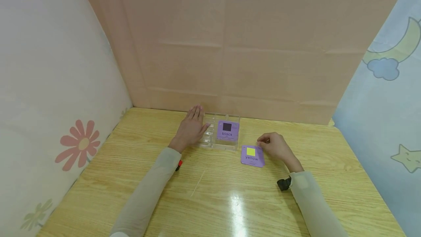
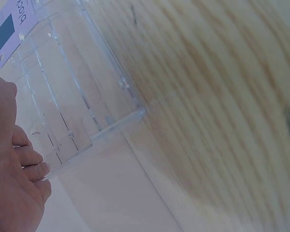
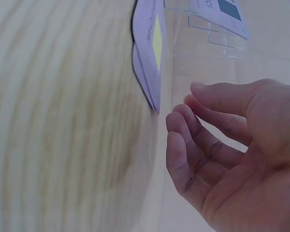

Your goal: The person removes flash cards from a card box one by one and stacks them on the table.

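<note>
In the head view my left hand lies with straight fingers over the left part of a clear plastic compartment tray. A purple card reading "black" with a black square lies in the tray's right part. My right hand is just right of a purple card reading "yellow" on the table. Its fingers bend loosely, with nothing between them and the thumb in the right wrist view. There, the yellow card shows card edges beneath it, slightly spread.
The wood-grain table meets a tan paper-like backdrop just behind the tray. Printed wall coverings stand at the left and right. A dark strap with a black piece is on my right wrist.
</note>
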Tool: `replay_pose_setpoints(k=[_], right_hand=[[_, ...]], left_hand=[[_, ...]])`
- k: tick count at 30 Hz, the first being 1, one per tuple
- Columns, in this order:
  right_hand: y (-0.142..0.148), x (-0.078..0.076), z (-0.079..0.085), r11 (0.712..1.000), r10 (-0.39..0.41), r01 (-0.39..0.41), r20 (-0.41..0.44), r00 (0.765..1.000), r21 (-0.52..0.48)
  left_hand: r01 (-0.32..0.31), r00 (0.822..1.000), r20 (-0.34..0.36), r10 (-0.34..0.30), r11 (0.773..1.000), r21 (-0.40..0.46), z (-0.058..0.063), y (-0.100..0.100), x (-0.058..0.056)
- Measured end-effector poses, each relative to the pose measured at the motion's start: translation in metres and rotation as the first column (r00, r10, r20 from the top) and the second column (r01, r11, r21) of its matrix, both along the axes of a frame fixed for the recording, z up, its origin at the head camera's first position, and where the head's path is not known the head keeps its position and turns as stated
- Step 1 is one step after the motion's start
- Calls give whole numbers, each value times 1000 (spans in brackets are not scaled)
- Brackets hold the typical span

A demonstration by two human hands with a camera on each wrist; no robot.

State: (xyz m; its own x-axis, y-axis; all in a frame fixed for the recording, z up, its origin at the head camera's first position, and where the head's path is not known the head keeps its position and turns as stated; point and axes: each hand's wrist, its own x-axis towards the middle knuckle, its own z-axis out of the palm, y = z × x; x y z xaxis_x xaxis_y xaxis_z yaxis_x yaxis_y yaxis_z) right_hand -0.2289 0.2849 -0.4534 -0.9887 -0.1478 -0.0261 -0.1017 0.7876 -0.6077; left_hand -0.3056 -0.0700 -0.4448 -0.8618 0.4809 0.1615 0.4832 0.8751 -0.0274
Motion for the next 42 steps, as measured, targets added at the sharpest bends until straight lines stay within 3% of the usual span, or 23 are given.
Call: replay_pose_setpoints(k=[19,42], right_hand=[[-2,1,9,1000,-1,0,-25,1000,-23],[-11,0,20,1000,-10,9,-52,999,-22]], left_hand=[[-15,999,48,14,1000,4,4,2,4],[-10,999,46,10,1000,12,2,1,1]])
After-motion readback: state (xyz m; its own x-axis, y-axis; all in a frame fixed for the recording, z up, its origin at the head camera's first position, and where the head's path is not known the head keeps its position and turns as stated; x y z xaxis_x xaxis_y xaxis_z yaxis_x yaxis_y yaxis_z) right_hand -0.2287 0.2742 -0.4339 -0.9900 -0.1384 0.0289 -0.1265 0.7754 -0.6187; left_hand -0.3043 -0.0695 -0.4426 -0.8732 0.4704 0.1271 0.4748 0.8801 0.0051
